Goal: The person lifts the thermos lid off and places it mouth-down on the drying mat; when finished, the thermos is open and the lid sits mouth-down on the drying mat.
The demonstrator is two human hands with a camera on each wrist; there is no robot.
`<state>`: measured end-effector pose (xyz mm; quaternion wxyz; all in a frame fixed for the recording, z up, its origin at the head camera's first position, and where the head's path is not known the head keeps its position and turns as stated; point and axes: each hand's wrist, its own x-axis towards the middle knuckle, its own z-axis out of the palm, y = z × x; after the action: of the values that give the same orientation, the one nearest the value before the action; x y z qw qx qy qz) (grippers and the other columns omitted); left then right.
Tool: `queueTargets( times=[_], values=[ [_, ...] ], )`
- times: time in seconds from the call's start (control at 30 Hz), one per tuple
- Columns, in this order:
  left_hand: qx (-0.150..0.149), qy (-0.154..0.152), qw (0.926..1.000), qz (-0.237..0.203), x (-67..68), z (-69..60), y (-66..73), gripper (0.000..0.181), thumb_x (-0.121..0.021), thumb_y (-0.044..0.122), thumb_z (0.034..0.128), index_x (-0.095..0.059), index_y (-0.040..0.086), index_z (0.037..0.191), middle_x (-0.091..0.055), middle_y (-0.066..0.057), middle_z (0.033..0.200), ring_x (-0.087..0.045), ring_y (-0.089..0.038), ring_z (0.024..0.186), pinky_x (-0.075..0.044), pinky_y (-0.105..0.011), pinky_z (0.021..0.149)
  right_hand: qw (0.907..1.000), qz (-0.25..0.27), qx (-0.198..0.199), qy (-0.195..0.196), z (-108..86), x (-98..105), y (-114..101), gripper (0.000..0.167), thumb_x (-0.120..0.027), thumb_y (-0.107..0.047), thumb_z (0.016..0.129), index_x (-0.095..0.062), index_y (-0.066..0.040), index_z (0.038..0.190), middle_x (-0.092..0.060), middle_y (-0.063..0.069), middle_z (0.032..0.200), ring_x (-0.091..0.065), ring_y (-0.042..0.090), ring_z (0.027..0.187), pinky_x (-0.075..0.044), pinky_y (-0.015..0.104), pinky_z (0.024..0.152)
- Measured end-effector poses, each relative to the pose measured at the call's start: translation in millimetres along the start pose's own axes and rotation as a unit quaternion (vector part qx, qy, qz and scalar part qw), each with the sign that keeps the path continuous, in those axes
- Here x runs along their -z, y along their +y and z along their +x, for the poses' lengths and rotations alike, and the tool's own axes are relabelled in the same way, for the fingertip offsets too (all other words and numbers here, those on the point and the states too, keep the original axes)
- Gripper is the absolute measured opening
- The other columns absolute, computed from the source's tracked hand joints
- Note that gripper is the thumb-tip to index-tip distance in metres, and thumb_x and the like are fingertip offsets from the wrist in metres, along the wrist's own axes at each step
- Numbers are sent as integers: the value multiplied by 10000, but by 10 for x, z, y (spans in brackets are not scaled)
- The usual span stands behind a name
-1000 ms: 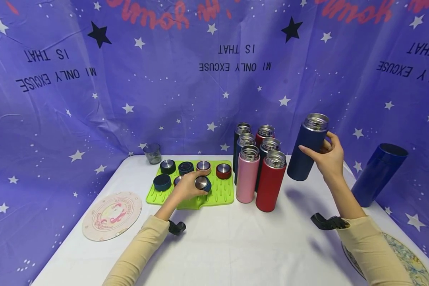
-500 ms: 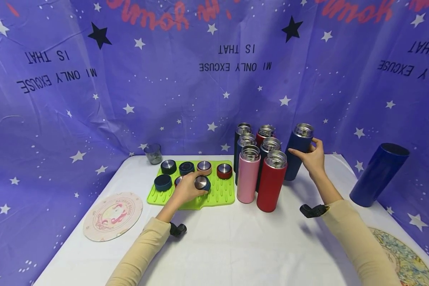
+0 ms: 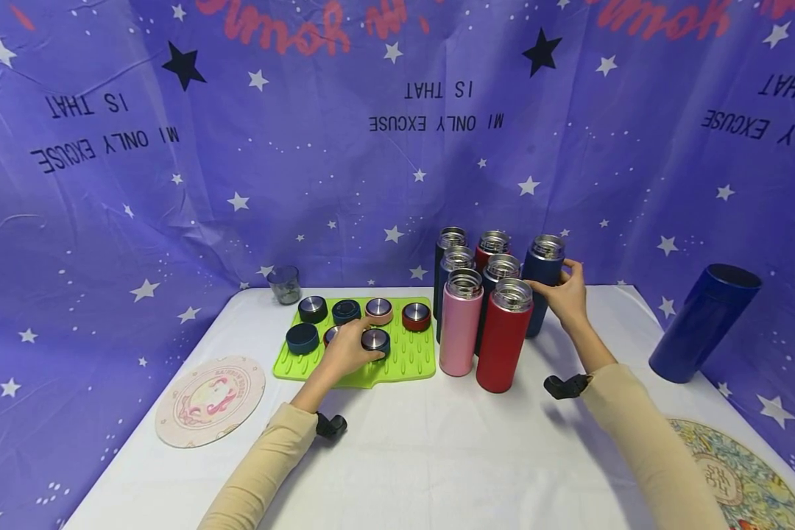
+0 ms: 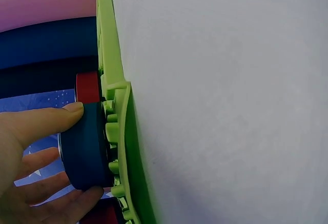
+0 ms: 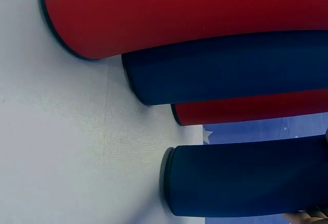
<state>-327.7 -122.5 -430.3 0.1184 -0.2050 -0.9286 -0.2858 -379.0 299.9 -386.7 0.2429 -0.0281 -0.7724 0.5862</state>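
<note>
My left hand (image 3: 347,350) pinches a blue bottle lid (image 3: 376,344), metal inside facing up, at the green ribbed mat (image 3: 407,362). In the left wrist view, thumb and fingers lie round the blue lid (image 4: 84,155), which appears to rest on the mat's ridges. With its fingers round the side, my right hand (image 3: 566,298) holds an upright, lidless dark blue bottle (image 3: 542,276) to the right of the bottle group. The right wrist view shows this blue bottle's (image 5: 246,178) base at table level; whether it touches is unclear. Nearest it stand a red bottle (image 3: 502,346) and another blue bottle (image 5: 225,73).
A pink bottle (image 3: 460,331) and several other lidless bottles stand close together. Several lids, including a red one (image 3: 416,316), lie on the mat. A glass cup (image 3: 284,285) is at back left, a round pink mat (image 3: 210,401) at left, and a tall blue cylinder (image 3: 705,324) at right.
My right hand has carried the blue bottle leftward and down, to beside the bottle group, and it has gone from tilted to upright. The left hand has stayed on the lid.
</note>
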Motion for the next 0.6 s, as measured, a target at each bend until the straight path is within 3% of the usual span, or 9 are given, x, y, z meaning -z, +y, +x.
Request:
queueTargets(
  times=[0.2,0.4,0.47,0.6],
  values=[
    [59,-142,9999,-6,34,-1,11,677,-853,184,739,-556,48,1332,-577,-196,1282,-545,-356,1174,-483,-484,940,9999,-84,89,-83,-14,-10,21,825,-808,-124,775,-269,-35,1393,-564,242,1288,-587,186,1043,-473,231,835],
    [-1,-81,9999,-66,115,-67,35,661,-843,188,754,-560,67,1339,-549,-181,1329,-489,-376,1240,-440,-525,985,9984,-359,357,-246,-57,36,50,804,-791,-130,802,-288,-17,1419,-541,261,1312,-527,353,1214,-459,430,977],
    [-52,-24,10000,-24,143,-103,36,661,-844,196,753,-562,78,1339,-556,-168,1322,-512,-362,1213,-454,-514,968,9973,-543,359,-327,-81,66,59,804,-785,-131,808,-297,-6,1436,-521,274,1328,-512,383,1226,-433,483,1001],
    [-171,85,9998,-87,211,-192,37,615,-838,177,759,-584,109,1314,-597,-139,1217,-604,-318,937,-518,-455,767,9928,-958,288,-662,-148,153,57,833,-769,-171,832,-267,9,1473,-455,287,1385,-478,423,1247,-424,517,1003]
  ],
)
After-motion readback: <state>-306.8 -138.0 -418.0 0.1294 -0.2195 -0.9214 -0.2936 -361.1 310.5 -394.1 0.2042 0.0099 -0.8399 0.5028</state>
